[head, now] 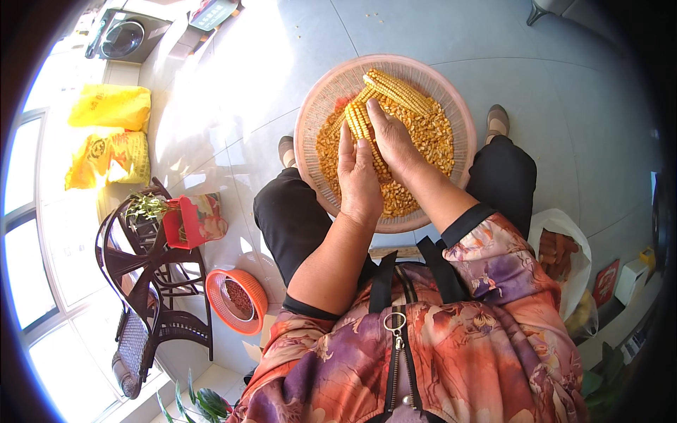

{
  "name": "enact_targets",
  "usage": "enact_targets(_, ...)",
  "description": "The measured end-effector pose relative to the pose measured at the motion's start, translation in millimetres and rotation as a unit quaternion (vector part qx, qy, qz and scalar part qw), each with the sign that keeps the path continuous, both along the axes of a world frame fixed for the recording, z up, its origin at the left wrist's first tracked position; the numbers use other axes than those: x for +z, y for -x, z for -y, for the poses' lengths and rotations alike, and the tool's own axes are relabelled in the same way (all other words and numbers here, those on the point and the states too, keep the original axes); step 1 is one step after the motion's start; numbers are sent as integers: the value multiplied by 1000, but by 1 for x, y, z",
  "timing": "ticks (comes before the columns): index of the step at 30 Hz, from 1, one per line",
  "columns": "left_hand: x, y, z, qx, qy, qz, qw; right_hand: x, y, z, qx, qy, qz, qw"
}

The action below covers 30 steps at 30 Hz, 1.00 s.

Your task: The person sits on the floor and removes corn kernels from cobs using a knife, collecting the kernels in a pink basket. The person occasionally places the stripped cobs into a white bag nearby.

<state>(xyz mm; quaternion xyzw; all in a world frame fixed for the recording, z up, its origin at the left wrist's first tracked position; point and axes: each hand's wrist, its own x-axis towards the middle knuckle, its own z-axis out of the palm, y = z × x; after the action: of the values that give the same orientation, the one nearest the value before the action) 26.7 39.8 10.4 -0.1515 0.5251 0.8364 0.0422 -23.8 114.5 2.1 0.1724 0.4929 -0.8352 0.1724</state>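
My left hand [359,177] grips an ear of dried yellow corn [360,120] from its left side, fingers along it. On the other side my right hand [390,135] holds the same ear, its thumb near the upper end. Both hands are above a round pink plastic basket [458,106] between my knees. Loose corn kernels [436,140] lie in the basket, and more ears, one of them a whole ear of corn [399,91], rest on them near the far rim. The palms hide part of the held ear.
Left stand a dark wicker chair [182,320], a red box [180,222] with a plant and an orange basket [259,293] holding small reddish things. Yellow sacks [113,108] lie farther off. On the right is a white plastic bag [579,254] with brown items. A few kernels dot the tiled floor.
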Motion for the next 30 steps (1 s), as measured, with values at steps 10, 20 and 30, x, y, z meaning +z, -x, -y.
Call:
enact_targets(10, -14, -7, 1, -28, 40, -26, 998, -19, 8, -2, -5, -143, -100, 985)
enact_targets(20, -21, -16, -4, -45, 20, -18, 999, -14, 16, -4, -2, -216, -105, 971)
enact_targets(30, -15, -13, -5, -44, -6, -41, 998, -5, 17, -8, -59, -17, -1, 998)
